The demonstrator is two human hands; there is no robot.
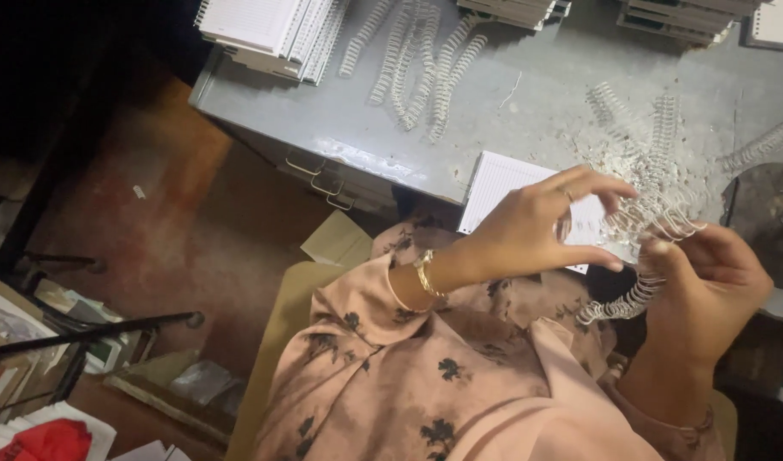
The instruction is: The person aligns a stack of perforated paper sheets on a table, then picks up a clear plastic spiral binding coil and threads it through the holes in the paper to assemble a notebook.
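- Head view: a white wire binding coil (643, 256) is held just off the near edge of the grey metal table (357, 128).
- The right hand (707, 290) is closed around the coil from below.
- The left hand (536, 226) pinches the coil's upper loops between thumb and fingers.
- A lined notepad (502, 183) lies on the table edge, behind the left hand.
- Loose coils (417, 64) lie farther back on the table.
- Stacked notebooks (272, 30) sit at the table's far left corner.

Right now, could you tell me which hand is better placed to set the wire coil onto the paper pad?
Probably the left hand: it pinches the coil directly over the pad. The right hand grips the coil lower, off the pad.
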